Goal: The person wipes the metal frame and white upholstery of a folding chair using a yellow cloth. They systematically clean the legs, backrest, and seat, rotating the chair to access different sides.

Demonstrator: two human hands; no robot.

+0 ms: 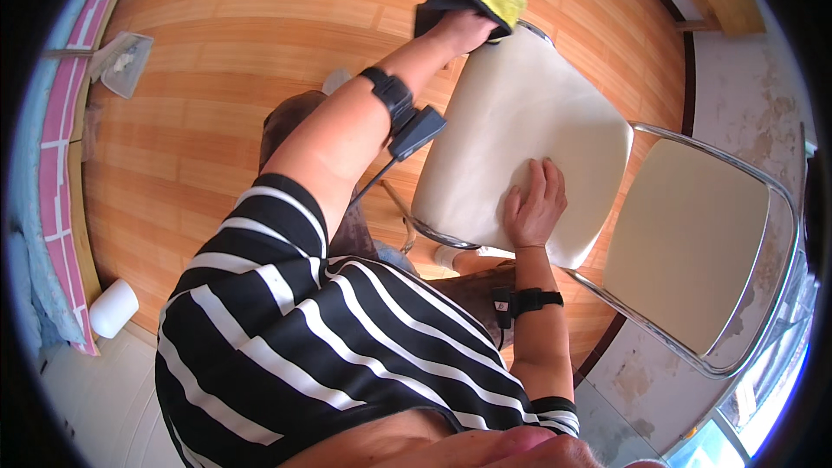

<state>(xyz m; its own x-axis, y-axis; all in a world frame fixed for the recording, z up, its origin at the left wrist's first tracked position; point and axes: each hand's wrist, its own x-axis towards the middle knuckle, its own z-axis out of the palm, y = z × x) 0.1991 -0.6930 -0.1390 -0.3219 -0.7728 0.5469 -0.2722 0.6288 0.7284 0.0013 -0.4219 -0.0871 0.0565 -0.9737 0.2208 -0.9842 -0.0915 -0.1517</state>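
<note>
A yellow-and-black cloth is held in my left hand, at the far corner of a chair's cream padded seat. The cloth hides some of my left fingers and part of the chrome tube at that corner. Palm down, my right hand rests on the seat near the side closest to me, its fingers slightly apart. The chair's cream backrest, inside a bent chrome frame, stands to the right of the seat. Black straps with small devices circle both my forearms.
Wood-patterned flooring surrounds the chair. A clear plastic dustpan with pale scraps lies at left, near a pink-and-white bed cover. A white cylinder stands lower left. To the right is a stained, peeling wall.
</note>
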